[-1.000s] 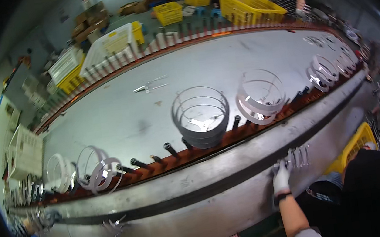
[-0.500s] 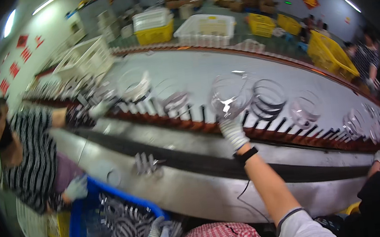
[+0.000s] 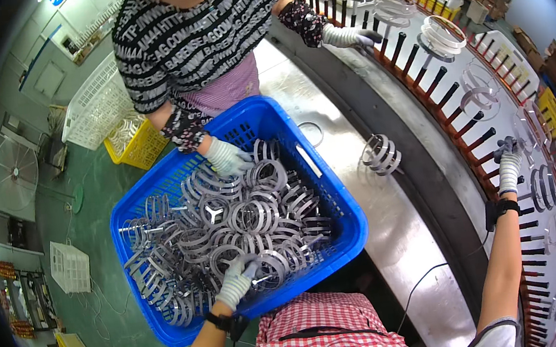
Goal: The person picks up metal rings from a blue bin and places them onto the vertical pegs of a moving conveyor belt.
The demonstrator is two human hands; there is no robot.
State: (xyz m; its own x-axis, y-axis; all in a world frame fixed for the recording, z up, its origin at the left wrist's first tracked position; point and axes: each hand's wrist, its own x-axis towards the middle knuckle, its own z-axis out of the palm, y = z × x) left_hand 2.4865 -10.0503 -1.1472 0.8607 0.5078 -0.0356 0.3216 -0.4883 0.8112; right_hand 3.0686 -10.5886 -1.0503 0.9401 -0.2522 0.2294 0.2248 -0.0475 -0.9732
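Observation:
My left hand (image 3: 234, 286), in a white knit glove with a grey palm, is closed at the rim of a metal ring part (image 3: 272, 268) in the blue basket (image 3: 359, 222). Silver multi-ring parts fill the basket in a tangled heap. My right hand (image 3: 510, 166), gloved alike and with a dark wristband, reaches out to the conveyor's row of black-tipped rods (image 3: 478, 140). Its fingertips are bunched near a rod and beside a clear-looking ring part (image 3: 526, 128); whether anything is between them I cannot make out.
Across the basket, a co-worker's gloved hand (image 3: 227, 157) rests on the heap; the other (image 3: 348, 35) is at the rods. A loose ring part (image 3: 381, 155) and a thin ring (image 3: 312, 133) lie on the metal bench (image 3: 392, 215). A thin cable (image 3: 417, 281) crosses the bench edge.
The view has turned left and down onto the basket. My right hand no longer has the ring part it held up over the rods. My left hand has moved from the basket's edge into the heap.

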